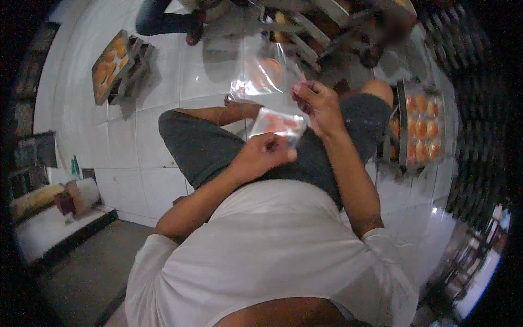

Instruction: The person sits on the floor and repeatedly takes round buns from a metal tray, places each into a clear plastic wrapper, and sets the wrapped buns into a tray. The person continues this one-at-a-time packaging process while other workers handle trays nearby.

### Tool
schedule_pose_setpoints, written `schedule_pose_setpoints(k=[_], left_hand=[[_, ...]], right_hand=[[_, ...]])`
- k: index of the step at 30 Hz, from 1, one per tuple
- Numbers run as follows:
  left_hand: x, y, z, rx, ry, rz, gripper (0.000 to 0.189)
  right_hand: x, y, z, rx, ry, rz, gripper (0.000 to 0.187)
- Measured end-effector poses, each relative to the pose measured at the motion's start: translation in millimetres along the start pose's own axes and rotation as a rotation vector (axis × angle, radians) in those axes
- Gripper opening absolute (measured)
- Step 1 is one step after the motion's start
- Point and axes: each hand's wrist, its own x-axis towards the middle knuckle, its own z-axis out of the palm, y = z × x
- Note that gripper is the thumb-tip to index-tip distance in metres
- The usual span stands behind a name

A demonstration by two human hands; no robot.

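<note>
My left hand (265,155) is over my lap, its fingers closed on a packet of transparent plastic (278,122) with orange-red print or contents; the blur hides which. Up and to the right, my right hand (320,106) pinches the edge of a larger transparent plastic bag (261,88), which catches bright glare. An orange round shape (267,72) shows in or through this bag, and I cannot tell whether it is a bun or print. Both hands are above my crossed legs in dark shorts (204,139).
To the left, a tray of golden buns (109,69) rests on other trays on the white tiled floor (159,81). Another tray of buns (423,126) stands by my right knee. Beyond are stacked trays (310,32) and a seated person's leg (167,22). Dark stacked racks (470,122) line the right.
</note>
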Motion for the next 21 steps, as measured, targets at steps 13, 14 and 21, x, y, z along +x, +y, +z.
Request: schedule_pose_setpoints(k=[13, 14, 21], left_hand=[[6, -22, -145, -0.041, 0.923, 0.523, 0.032], [-17, -15, -143, -0.100, 0.920, 0.420, 0.031], [-89, -112, -171, -0.297, 1.092, 0.192, 0.026]], right_hand=[[151, -193, -3, -0.982, 0.511, -0.963, 0.040], [180, -222, -26, -1.092, 0.544, -0.980, 0.044], [290, -254, -79, -1.221, 0.163, -0.461, 0.083]])
